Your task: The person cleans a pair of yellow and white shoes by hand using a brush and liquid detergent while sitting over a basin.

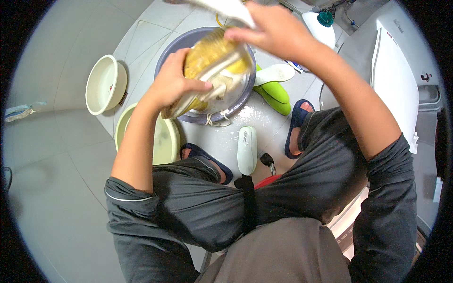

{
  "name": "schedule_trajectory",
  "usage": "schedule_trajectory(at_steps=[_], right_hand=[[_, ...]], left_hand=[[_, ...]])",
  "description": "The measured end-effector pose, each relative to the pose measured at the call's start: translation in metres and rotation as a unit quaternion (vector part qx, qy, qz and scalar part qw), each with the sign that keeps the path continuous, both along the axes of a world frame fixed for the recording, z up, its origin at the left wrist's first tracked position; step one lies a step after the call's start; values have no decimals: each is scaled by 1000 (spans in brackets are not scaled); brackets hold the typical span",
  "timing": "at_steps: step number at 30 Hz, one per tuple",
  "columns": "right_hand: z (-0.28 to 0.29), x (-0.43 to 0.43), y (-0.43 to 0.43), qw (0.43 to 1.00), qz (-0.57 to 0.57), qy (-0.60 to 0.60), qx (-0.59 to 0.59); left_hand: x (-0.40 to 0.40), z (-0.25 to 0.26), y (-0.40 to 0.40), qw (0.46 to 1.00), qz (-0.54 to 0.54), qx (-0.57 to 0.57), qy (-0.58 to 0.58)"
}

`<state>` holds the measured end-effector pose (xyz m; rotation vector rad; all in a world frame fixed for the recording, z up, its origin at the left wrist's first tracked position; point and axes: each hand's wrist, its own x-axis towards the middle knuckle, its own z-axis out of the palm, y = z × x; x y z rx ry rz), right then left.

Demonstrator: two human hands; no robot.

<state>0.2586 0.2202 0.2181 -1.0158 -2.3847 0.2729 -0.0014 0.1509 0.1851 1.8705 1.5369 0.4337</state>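
My left hand (178,79) grips a yellow and white shoe (212,67) by its side, thumb on top, and holds it tilted over a grey-blue basin (170,49). Above the shoe, near its far end, my right hand (265,32) is closed around a white handle (226,9), blurred by motion. What the handle ends in is hard to make out. White laces (216,118) hang over the basin's near rim. Green insoles (276,97) and a white insole (277,73) lie on the wet floor to the right of the basin.
A cream bowl (106,85) leans at the left near a brush, with a pale green basin (171,138) closer to me. A pale green oblong object (247,150) lies between my slippered feet. A white jug with a green cap (320,30) stands at the upper right.
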Motion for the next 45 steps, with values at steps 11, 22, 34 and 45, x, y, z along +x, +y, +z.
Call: schedule_trajectory(at_steps=[11,22,34,45], right_hand=[[-16,-13,-40,974,88,-170,-118],[-14,-25,-42,989,50,-134,-39],[-15,-27,-50,984,55,-168,-19],[-10,-20,-50,982,61,-175,-38]], left_hand=[[8,11,-9,915,152,-144,-344],[11,18,-28,878,201,-172,-398],[15,17,-35,899,191,-144,-368],[25,14,-36,885,213,-161,-381]])
